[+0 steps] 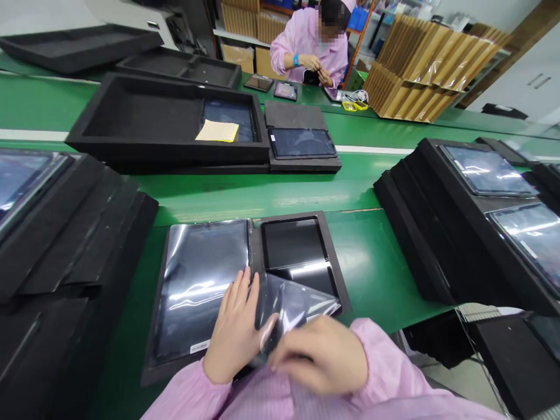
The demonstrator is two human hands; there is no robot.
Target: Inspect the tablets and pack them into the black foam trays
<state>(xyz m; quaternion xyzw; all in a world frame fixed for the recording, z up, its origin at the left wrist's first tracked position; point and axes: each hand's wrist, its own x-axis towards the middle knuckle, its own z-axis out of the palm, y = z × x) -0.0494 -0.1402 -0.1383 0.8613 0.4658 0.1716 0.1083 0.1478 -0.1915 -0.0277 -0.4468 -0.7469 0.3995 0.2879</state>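
Note:
Two tablets lie side by side in a dark foam tray on the green bench. The left tablet (205, 262) is covered in glossy clear plastic, with a small white label at its lower edge. The right tablet (295, 242) has a bare, dark screen on its upper part. Over its lower part, clear plastic film (301, 300) is folded and wrinkled. My left hand (236, 332) rests open, fingers outstretched, at the left tablet's right side, its thumb by the film. My right hand (321, 356), somewhat blurred, is pinched at the film's lower end.
Stacked foam trays (65, 233) stand at left, and more foam trays (420, 204) with tablets at right. Across the bench are a long foam tray (153, 146) with a yellow paper slip (217, 131), and another tablet (301, 143). A co-worker (315, 46) handles a white cable beyond.

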